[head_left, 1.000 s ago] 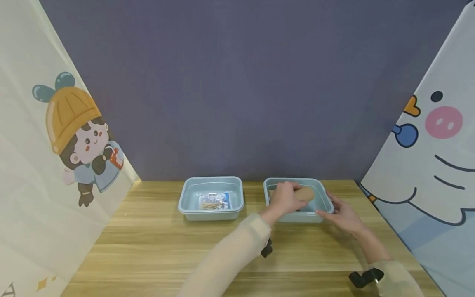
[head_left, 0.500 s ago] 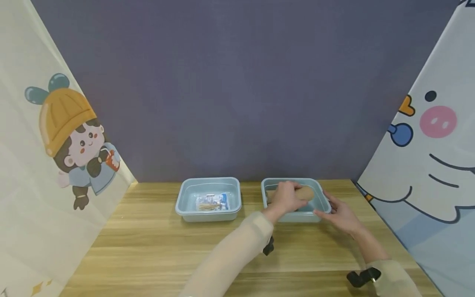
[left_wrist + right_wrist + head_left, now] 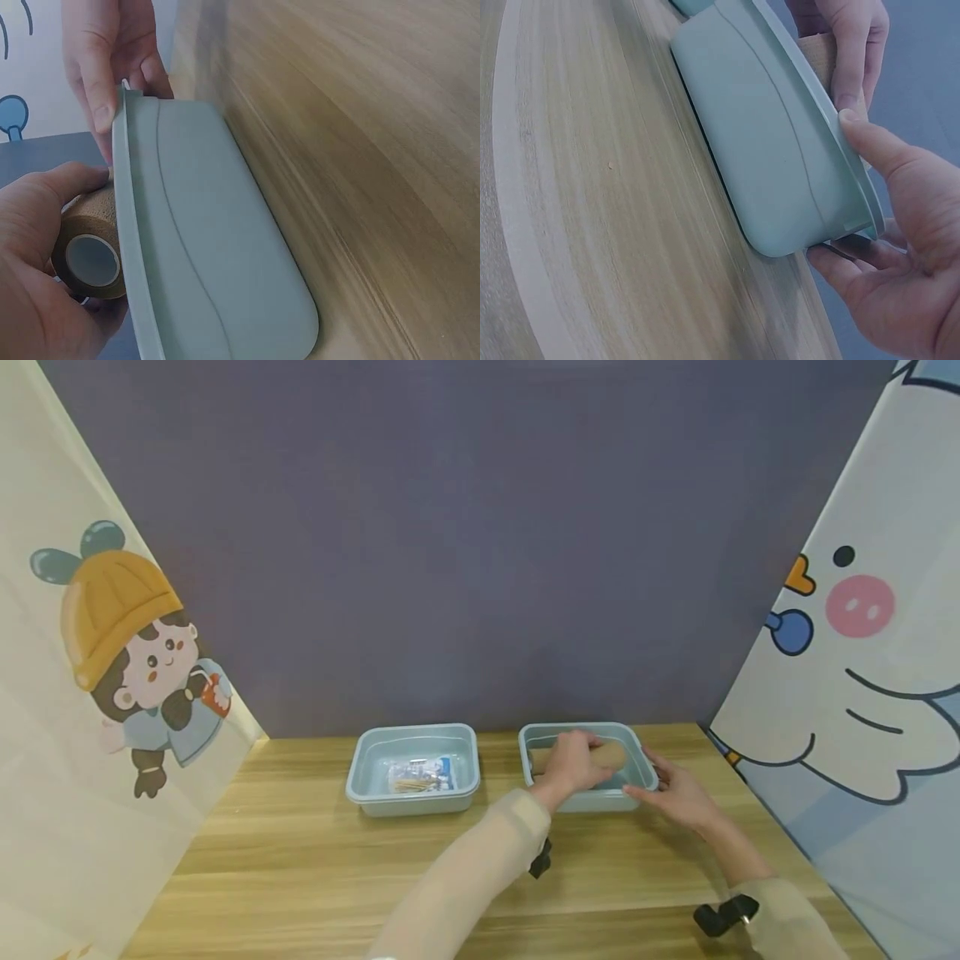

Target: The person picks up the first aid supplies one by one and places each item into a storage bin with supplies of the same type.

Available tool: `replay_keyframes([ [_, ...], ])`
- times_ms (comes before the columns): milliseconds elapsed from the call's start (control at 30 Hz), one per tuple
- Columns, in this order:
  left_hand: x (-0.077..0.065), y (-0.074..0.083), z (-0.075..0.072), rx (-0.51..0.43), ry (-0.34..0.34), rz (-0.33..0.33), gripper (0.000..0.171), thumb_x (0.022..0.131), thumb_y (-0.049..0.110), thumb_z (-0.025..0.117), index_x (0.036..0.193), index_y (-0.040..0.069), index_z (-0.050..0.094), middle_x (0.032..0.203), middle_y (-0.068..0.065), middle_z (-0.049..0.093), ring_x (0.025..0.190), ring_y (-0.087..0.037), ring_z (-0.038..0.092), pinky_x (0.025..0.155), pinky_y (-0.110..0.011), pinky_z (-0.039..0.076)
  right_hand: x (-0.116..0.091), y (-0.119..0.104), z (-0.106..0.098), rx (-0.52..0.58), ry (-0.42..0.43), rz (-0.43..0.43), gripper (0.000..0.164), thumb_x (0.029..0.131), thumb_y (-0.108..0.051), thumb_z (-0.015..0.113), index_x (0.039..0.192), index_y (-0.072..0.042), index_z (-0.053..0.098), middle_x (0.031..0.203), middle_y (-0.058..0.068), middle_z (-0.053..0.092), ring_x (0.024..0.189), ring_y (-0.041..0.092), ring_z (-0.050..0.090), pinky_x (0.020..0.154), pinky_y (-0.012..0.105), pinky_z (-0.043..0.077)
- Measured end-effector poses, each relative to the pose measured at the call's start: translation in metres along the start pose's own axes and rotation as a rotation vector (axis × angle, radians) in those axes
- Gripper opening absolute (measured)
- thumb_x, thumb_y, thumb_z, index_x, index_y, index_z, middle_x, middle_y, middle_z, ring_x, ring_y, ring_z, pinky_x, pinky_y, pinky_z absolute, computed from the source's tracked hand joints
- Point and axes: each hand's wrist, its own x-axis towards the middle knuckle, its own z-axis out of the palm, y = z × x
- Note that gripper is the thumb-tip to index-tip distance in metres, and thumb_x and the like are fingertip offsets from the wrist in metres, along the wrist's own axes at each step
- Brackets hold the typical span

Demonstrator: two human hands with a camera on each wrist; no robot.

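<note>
My left hand (image 3: pixel 572 764) grips a tan roll (image 3: pixel 611 754) inside the right-hand pale blue plastic tray (image 3: pixel 600 804). In the left wrist view, the roll (image 3: pixel 97 212) has a crinkled surface and a hollow core with a pale lining. It lies lengthwise in the tray, its middle covered by my left hand. At the tray's right end, my right hand (image 3: pixel 681 793) holds the rim. In the right wrist view its thumb presses the rim of the tray (image 3: pixel 761 135) while the fingers reach beneath the end.
A second pale blue tray (image 3: pixel 408 807) stands to the left, holding a clear packet (image 3: pixel 438 771) with a blue-and-white print and thin tan sticks (image 3: pixel 411 785). Both stand on a wood-grain table (image 3: pixel 300 860) before a dark grey-purple back panel (image 3: pixel 480 568). Printed cartoon panels flank the sides.
The head view has shifted slightly, so the trays and hands sit a little farther left in it. Both hands keep their holds on the roll and the tray rim.
</note>
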Motion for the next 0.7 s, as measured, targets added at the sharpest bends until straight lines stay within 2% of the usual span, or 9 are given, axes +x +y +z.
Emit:
replay_keyframes([
  [167,0.001,0.001,0.002,-0.019,-0.009,-0.012,0.050,0.085,0.027,0.091,0.131,0.014,0.076,0.131,-0.001,0.077,0.101,-0.011,0.072,0.079,-0.020,0.060,0.001,0.000,0.001,0.013,0.011,-0.019,0.099,0.101,-0.036,0.075,0.169,-0.001,0.013,0.160,0.040,0.040,0.142,0.055,0.051,0.103,0.053,0.061],
  [300,0.000,0.004,0.006,-0.009,-0.009,-0.011,0.050,0.085,0.029,0.091,0.131,0.015,0.076,0.131,0.000,0.077,0.102,-0.009,0.072,0.082,-0.021,0.060,0.000,0.002,0.002,0.028,0.004,-0.022,0.098,0.101,-0.034,0.075,0.169,0.001,0.014,0.158,0.041,0.042,0.139,0.055,0.054,0.100,0.050,0.063],
  [500,0.000,0.009,0.009,-0.011,-0.001,0.010,0.050,0.086,0.031,0.091,0.130,0.014,0.076,0.132,0.000,0.076,0.114,-0.015,0.074,0.092,-0.026,0.063,-0.002,0.001,0.001,0.025,0.001,-0.016,0.098,0.101,-0.035,0.074,0.169,0.000,0.013,0.157,0.041,0.044,0.139,0.054,0.055,0.103,0.054,0.061],
  [700,0.002,0.014,0.012,0.001,-0.010,0.000,0.051,0.086,0.030,0.091,0.132,0.013,0.075,0.133,-0.001,0.076,0.113,-0.016,0.074,0.089,-0.026,0.063,-0.004,-0.002,0.001,0.033,0.005,-0.009,0.098,0.101,-0.034,0.075,0.169,-0.001,0.012,0.159,0.040,0.041,0.141,0.055,0.053,0.105,0.056,0.060],
])
